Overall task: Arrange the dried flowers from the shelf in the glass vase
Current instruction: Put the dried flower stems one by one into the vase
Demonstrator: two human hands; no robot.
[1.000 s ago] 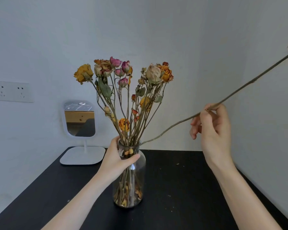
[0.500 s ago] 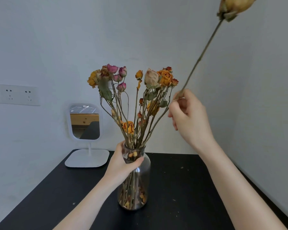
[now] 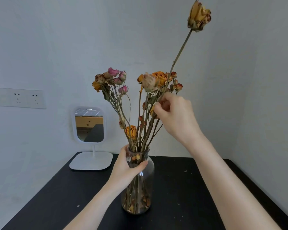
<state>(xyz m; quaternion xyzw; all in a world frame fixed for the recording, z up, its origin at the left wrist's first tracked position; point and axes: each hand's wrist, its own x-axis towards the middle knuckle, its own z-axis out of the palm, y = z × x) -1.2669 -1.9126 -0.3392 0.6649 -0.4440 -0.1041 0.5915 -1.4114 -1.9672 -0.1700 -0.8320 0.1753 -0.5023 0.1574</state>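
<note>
A clear glass vase stands on the black table, filled with several dried roses in orange, pink and beige. My left hand grips the vase at its neck. My right hand pinches the stem of a long dried yellow rose, whose head rises high above the bunch to the upper right. The stem's lower end runs down among the other stems toward the vase mouth; where it ends is hidden.
A small white standing mirror sits at the table's back left corner. A wall socket plate is on the left wall. Walls close in behind and to the right. Small dried crumbs lie scattered on the table.
My right hand has swung the long yellow rose from nearly flat to steeply upright and moved left and down, bringing its stem in among the bunch. My left hand has stayed on the vase neck.
</note>
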